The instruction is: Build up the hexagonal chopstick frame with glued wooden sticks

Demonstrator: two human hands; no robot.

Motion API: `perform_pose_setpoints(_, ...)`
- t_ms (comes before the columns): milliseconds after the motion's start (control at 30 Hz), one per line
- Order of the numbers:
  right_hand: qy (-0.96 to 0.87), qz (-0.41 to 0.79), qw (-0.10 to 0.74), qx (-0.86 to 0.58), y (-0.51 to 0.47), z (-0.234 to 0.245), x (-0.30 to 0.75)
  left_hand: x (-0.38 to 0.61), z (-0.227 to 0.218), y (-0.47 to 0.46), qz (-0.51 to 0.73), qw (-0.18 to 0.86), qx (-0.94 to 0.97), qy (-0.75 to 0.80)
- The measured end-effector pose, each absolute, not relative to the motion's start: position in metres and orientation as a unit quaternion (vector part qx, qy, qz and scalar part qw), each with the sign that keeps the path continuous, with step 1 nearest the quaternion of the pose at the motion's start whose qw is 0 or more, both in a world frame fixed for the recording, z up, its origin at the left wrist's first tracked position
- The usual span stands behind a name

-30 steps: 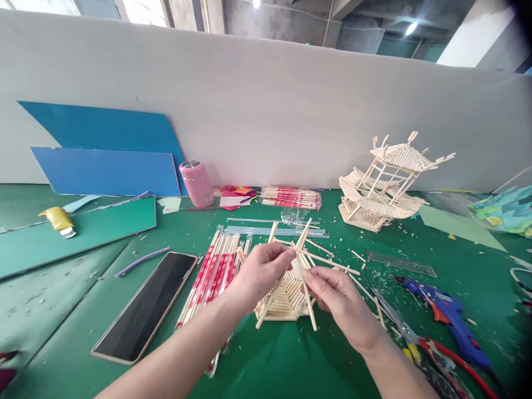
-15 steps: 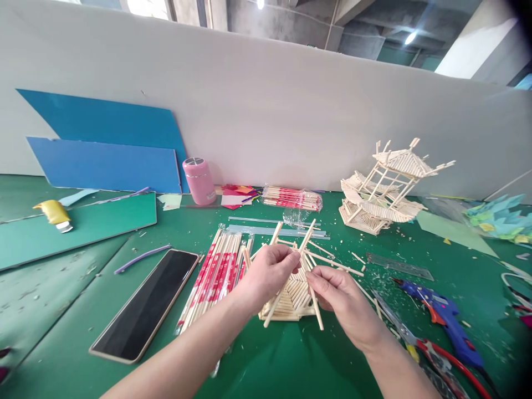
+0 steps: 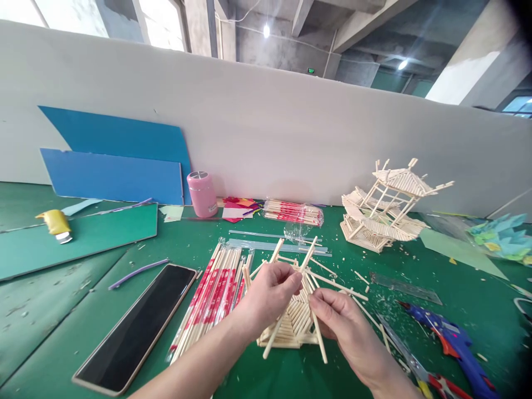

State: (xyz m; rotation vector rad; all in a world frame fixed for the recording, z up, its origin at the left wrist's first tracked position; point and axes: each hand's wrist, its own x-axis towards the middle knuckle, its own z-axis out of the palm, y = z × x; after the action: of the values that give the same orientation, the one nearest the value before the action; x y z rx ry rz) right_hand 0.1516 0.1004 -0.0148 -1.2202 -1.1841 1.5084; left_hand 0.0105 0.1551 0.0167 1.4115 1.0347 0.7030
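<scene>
A small roof-like frame of wooden sticks (image 3: 296,321) stands on the green mat at the centre. My left hand (image 3: 270,293) is closed, pinching the crossing sticks at its top. My right hand (image 3: 338,318) is closed too, gripping one slanted stick on the frame's right side. Several sticks jut up and outward from the frame. A bundle of wrapped chopsticks (image 3: 211,296) lies just left of my left hand.
A finished stick pavilion (image 3: 384,208) stands at the back right. A blue glue gun (image 3: 451,341), scissors (image 3: 419,374) and a clear ruler (image 3: 405,287) lie to the right. A black tablet (image 3: 135,327), a pink bottle (image 3: 202,194), blue boards (image 3: 112,160) and another chopstick pack (image 3: 293,213) sit left and behind.
The view has tilted up, so everything sits lower in the picture. Both hands keep their hold on the stick frame, with only small finger shifts.
</scene>
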Motion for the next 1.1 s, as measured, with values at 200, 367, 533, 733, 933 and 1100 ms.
perform_pose_setpoints(200,-0.472,0.602,0.424,-0.485,0.0995,-0.0172,0.1515,0.0103,0.0136,0.1549,0.296,0.585,0.610,0.446)
perform_pose_setpoints(367,-0.483,0.593,0.419,-0.490,0.1003,-0.0192,0.1524,0.0112,0.0111,0.1558,0.295,0.581,0.616,0.443)
perform_pose_setpoints(533,-0.499,0.582,0.412,-0.491,0.0992,-0.0193,0.1541,0.0111,0.0127,0.1577,0.294,0.577,0.620,0.443)
perform_pose_setpoints(733,-0.520,0.568,0.408,-0.491,0.0993,-0.0164,0.1541,0.0111,0.0147,0.1578,0.294,0.575,0.620,0.445)
perform_pose_setpoints(933,-0.526,0.562,0.410,-0.489,0.1005,-0.0128,0.1526,0.0107,0.0118,0.1562,0.293,0.584,0.617,0.440)
perform_pose_setpoints(1100,-0.527,0.559,0.411,-0.491,0.1003,-0.0115,0.1525,0.0100,0.0111,0.1569,0.295,0.574,0.625,0.439)
